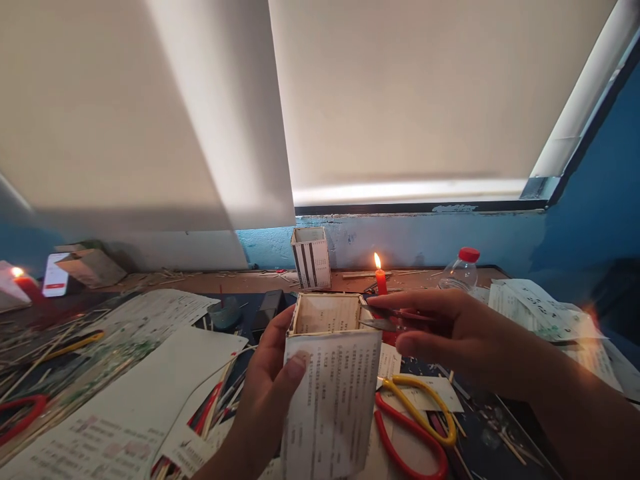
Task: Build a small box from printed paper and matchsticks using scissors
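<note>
The left hand (pixel 270 387) gripped a paper-covered box (pixel 333 373) near the viewer. The right hand (pixel 450 333) held small snips (pixel 385 319) at the box's right rim, a lit candle (pixel 381 277) beyond.

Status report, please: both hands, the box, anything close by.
Left hand grips paper box from its left side. Right hand holds snips at box's top right corner. Lit red candle just behind, scissors lying beneath right hand.
</note>
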### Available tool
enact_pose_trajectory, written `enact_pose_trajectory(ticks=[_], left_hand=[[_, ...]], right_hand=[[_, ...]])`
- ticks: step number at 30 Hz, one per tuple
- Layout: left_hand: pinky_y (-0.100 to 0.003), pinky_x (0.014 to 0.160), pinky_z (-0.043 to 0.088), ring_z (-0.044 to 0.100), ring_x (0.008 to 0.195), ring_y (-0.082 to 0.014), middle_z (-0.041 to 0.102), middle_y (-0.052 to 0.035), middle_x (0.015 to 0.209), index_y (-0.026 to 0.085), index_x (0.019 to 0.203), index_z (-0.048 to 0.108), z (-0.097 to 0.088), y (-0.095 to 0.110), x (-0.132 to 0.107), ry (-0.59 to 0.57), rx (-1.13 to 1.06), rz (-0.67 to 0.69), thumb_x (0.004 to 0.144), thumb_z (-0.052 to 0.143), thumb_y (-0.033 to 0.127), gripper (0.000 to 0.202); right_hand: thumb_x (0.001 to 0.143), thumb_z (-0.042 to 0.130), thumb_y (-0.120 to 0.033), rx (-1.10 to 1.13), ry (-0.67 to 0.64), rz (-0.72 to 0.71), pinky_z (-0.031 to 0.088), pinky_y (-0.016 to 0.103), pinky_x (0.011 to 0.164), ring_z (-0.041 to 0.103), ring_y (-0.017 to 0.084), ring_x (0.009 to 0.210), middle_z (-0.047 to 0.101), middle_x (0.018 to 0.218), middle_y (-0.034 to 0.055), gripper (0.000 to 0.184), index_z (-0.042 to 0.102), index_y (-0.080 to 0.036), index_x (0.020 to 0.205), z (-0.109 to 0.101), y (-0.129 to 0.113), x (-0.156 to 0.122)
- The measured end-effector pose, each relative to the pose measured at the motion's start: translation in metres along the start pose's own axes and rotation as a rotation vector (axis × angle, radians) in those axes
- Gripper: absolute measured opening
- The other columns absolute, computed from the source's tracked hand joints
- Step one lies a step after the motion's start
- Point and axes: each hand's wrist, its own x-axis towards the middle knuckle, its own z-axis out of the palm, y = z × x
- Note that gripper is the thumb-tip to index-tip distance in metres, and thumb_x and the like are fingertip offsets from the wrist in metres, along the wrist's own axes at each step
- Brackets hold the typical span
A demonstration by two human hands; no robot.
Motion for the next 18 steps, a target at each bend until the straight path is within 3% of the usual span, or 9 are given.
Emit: enact_pose_trajectory(ticks=[6,9,13,18], left_hand=[[-0.032,0.064,0.059,0.073,0.107,-0.0381,0.069,-0.0201,0.133,0.021,0.145,0.047,-0.020,-0.011,0.009,-0.125,0.054,0.021,0.077,0.081,0.057,0.084],[-0.034,0.070,0.061,0.075,0.101,-0.0350,0.070,-0.0182,0.131,0.022,0.143,0.048,-0.023,-0.012,0.009,-0.116,0.050,0.042,0.076,0.081,0.057,0.083],[-0.028,0.064,0.057,0.073,0.105,-0.0345,0.070,-0.0171,0.132,0.023,0.141,0.052,-0.013,-0.007,0.004,-0.070,0.067,0.063,0.070,0.085,0.059,0.086],[-0.027,0.063,0.055,0.070,0.113,-0.0368,0.073,-0.0147,0.124,0.023,0.136,0.056,0.003,0.001,-0.005,-0.001,0.026,0.067,0.064,0.088,0.059,0.087]], right_hand=[[0.089,0.081,-0.043,0.062,-0.079,0.025,0.060,0.037,0.099,0.072,0.027,0.115,0.077,0.127,0.0081,0.047,0.073,-0.032,0.134,-0.004,-0.001,-0.005],[0.084,0.087,-0.038,0.017,-0.055,0.012,0.062,0.035,0.094,0.075,0.026,0.106,0.079,0.121,0.0070,0.052,0.074,-0.033,0.134,-0.002,-0.001,-0.006],[0.087,0.084,-0.039,-0.032,-0.027,-0.049,0.064,0.029,0.075,0.075,0.021,0.087,0.081,0.100,0.0061,0.046,0.075,-0.032,0.132,0.003,0.000,-0.007],[0.090,0.080,-0.041,-0.017,-0.031,-0.070,0.060,0.027,0.070,0.070,0.018,0.078,0.077,0.088,0.0041,0.044,0.075,-0.029,0.132,0.010,0.004,-0.007]])
